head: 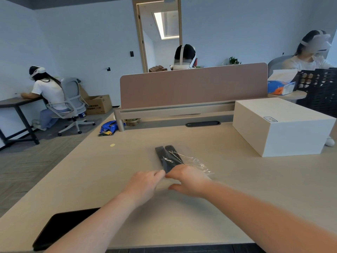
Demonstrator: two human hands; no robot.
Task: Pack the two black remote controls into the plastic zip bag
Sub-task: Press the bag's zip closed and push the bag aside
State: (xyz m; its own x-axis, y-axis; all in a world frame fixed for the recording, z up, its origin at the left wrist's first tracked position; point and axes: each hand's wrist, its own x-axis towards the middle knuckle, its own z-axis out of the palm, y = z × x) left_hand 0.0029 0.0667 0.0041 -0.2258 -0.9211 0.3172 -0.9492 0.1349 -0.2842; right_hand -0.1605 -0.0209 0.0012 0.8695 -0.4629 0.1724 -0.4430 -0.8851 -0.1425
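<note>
Desk [109, 179]: white box [284, 125] right, black tablet [60, 229] near-left, clear of bagged remotes [167, 157].

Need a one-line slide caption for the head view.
Both hands, left and right, at the near end of a zip bag over two black remotes on the desk.

place: office | cues: desk divider [193, 84]; swivel chair [70, 105]; desk [127, 161]

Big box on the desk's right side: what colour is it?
The box is plain white or off-white, with a small label on top; seen in the head view.
</note>
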